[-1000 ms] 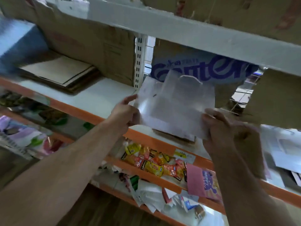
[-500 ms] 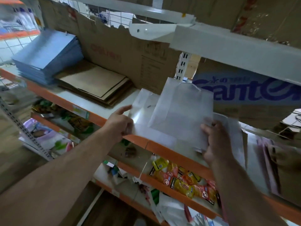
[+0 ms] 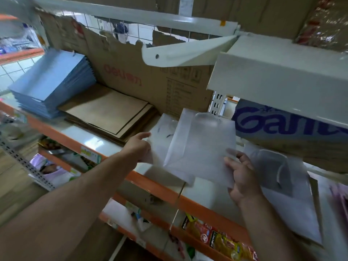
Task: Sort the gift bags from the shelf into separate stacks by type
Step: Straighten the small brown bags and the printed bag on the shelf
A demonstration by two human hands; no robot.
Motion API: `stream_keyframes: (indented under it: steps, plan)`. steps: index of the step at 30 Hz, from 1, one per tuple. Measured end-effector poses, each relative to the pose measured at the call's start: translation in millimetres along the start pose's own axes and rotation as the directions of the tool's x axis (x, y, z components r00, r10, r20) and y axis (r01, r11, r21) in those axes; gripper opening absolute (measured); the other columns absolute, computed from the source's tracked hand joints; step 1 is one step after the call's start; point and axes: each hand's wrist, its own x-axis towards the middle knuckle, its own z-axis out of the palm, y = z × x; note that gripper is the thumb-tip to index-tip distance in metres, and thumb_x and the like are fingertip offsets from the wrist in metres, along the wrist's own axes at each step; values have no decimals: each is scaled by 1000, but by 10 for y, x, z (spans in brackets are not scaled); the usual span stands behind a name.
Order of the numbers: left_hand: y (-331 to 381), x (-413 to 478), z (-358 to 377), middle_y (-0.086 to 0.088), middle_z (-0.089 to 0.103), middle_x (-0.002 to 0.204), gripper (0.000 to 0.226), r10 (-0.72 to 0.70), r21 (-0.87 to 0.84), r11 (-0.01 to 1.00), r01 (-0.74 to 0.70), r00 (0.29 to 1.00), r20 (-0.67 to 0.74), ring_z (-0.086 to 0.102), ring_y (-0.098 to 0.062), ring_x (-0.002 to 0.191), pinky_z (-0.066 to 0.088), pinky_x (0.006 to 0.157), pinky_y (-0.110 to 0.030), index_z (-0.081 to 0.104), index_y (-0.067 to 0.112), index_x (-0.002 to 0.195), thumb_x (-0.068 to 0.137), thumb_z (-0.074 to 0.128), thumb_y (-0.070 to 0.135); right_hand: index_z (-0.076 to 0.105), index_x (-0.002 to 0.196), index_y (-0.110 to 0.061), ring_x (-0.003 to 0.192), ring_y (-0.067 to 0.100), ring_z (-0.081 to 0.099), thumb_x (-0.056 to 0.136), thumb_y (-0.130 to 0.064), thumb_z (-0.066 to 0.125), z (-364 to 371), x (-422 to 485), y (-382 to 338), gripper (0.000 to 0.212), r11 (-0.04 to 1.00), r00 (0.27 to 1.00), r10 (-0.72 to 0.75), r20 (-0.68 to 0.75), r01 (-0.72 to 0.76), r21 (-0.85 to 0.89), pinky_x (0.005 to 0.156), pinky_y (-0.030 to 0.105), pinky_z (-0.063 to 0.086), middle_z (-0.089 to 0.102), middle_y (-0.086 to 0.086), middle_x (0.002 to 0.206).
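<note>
A flat translucent white gift bag (image 3: 203, 146) is held over the white shelf board (image 3: 90, 136), just above its orange front edge. My left hand (image 3: 138, 146) grips the left edge of the white sheet that lies under the bag. My right hand (image 3: 240, 176) holds the bag at its lower right corner, thumb on top. More white bags (image 3: 282, 185) lie flat to the right. On the shelf's left stand a stack of blue bags (image 3: 50, 81) and a stack of brown paper bags (image 3: 105, 112).
A torn cardboard sheet (image 3: 150, 80) lines the back of the shelf. A white upper shelf (image 3: 278, 72) hangs close over the right side, with a blue-lettered box (image 3: 282, 127) beneath it. Candy packets (image 3: 226, 240) fill the lower shelf.
The view has swung left, bringing the blue and brown stacks into sight. Both hands have carried the white bag leftward along the shelf and lower toward the board.
</note>
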Motion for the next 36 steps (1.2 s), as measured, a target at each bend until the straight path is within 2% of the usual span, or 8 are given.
stream_keyframes:
  steps: [5, 8, 12, 18, 20, 27, 31, 36]
  plan:
    - [-18, 236, -15, -15, 67, 98, 54, 86, 276, 957, -86, 996, 11, 69, -24, 70, 59, 57, -34, 53, 9, 138, 85, 62, 1, 67, 111, -24, 103, 33, 67, 94, -3, 59, 127, 22, 31, 28, 1000, 999, -13, -39, 12, -29, 68, 41, 60, 68, 10, 119]
    - [29, 336, -75, -10, 66, 107, 42, 248, 618, 756, -215, 968, 35, 67, -25, 87, 61, 76, -41, 61, 8, 123, 82, 64, 14, 68, 106, -24, 102, 31, 68, 94, 0, 58, 233, -7, 64, 29, 999, 993, -39, -109, 35, -34, 79, 44, 59, 69, 12, 119]
    - [29, 431, -148, -8, 63, 104, 21, 291, 770, 546, -331, 937, 196, 58, -21, 82, 50, 68, -33, 61, 11, 101, 83, 63, 21, 65, 115, -22, 103, 32, 67, 95, -1, 57, 394, -92, 115, 30, 999, 986, -40, -165, 36, -25, 81, 46, 59, 67, 10, 118]
    - [-146, 594, -322, -8, 54, 106, 31, 311, 766, 400, -504, 860, 403, 58, -24, 90, 49, 72, -35, 57, 16, 100, 89, 60, 44, 66, 109, -26, 102, 31, 68, 95, -2, 58, 627, -214, 279, 29, 998, 956, -70, -286, 69, -13, 68, 37, 58, 68, 10, 119]
    - [-146, 553, -449, -6, 54, 110, 43, 319, 748, 365, -554, 829, 458, 55, -21, 91, 48, 73, -34, 56, 17, 112, 90, 61, 53, 66, 108, -24, 98, 29, 69, 94, 0, 57, 702, -255, 334, 29, 997, 942, -79, -327, 82, -4, 67, 36, 58, 68, 10, 117]
    - [-247, 474, -995, 4, 52, 115, 63, 250, 670, 135, -730, 679, 690, 45, -18, 105, 48, 82, -39, 55, 30, 119, 75, 55, 76, 62, 110, -21, 92, 27, 68, 95, 0, 55, 1074, -240, 430, 27, 997, 918, -82, -389, 80, -21, 65, 35, 56, 68, 8, 109]
    - [-291, 537, -1086, 6, 49, 131, 73, 261, 645, 148, -750, 659, 705, 44, -20, 117, 46, 91, -41, 51, 33, 136, 76, 60, 74, 61, 103, -21, 86, 26, 69, 95, 2, 53, 1361, -116, 460, 25, 997, 934, -66, -352, 51, -53, 66, 37, 56, 70, 11, 105]
    - [-392, 545, -1106, 8, 51, 132, 71, 314, 635, 158, -756, 648, 694, 43, -20, 117, 46, 91, -41, 52, 34, 137, 77, 58, 72, 60, 100, -17, 86, 30, 67, 94, 2, 55, 1577, 44, 475, 21, 995, 944, -42, -326, 8, -104, 76, 46, 56, 69, 14, 104]
